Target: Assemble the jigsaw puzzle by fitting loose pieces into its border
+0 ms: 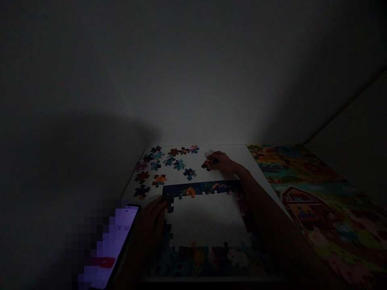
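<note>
Left hand (150, 220) rests on the corner of the jigsaw border (201, 188), too dim to tell its grip, with a smartphone (113, 246) just beside it. Farther off, right hand (221, 162) pinches a dark puzzle piece (207, 165) near loose pieces (169, 162) on a white board (229, 154); a farm-scene picture (302, 201) lies rightward.

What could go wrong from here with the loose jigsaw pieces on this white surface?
The right hand holds a small red-and-dark jigsaw piece that could slip among the loose multicoloured jigsaw pieces. The left hand, at the corner of the assembled colourful puzzle border, might nudge it apart. Dim light could also make colours hard to match.
</note>
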{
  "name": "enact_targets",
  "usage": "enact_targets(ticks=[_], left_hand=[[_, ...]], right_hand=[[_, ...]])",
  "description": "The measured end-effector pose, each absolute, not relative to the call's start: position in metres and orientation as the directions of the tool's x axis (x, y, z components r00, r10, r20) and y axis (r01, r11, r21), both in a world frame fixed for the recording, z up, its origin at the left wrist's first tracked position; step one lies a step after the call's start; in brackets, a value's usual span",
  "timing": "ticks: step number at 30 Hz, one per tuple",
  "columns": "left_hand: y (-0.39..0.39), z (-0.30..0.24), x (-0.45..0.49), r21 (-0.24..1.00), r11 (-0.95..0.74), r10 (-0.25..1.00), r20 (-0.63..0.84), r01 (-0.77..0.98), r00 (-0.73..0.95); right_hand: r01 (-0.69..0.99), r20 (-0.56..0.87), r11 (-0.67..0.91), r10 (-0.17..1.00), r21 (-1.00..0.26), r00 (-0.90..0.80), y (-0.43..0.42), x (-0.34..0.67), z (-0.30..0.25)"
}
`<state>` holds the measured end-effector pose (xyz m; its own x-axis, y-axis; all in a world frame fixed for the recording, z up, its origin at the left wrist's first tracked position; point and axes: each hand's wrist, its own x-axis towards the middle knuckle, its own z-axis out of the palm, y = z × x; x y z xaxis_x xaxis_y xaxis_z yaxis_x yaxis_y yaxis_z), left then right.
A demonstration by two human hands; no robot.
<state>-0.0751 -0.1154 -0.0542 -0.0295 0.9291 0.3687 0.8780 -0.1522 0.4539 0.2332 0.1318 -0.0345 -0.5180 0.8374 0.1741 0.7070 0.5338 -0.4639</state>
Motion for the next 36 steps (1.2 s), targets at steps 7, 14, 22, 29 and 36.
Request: enact_targets(ticks=[7,14,22,29,36], left_hand=[[-0.116,-0.056,-0.075,0.458,-0.171,0.929,0.369,0.872,-0.012],[-0.115,-0.058,-0.076,0.465,-0.186,0.922,0.388,0.866,-0.011],[-0.115,-0.058,-0.074,0.473,-0.185,0.921,0.390,0.861,-0.016],[-0.119,-0.052,-0.073,0.477,-0.182,0.929,0.371,0.860,-0.009],[-0.123,-0.054,-0.070,0.511,-0.177,0.927,0.375,0.841,-0.033]], right_hand=[[0.793,-0.009,0.462,0.862,-0.398,-0.507,0.122,0.226,-0.022],[0.858,-0.066,0.410,0.891,-0.310,-0.449,0.116,0.214,-0.009],[0.904,-0.118,0.356,0.913,-0.235,-0.390,0.107,0.209,0.002],[0.898,-0.186,0.317,0.905,-0.304,-0.383,0.103,0.203,0.001],[0.856,-0.168,0.320,0.894,-0.407,-0.415,0.105,0.202,-0.005]])
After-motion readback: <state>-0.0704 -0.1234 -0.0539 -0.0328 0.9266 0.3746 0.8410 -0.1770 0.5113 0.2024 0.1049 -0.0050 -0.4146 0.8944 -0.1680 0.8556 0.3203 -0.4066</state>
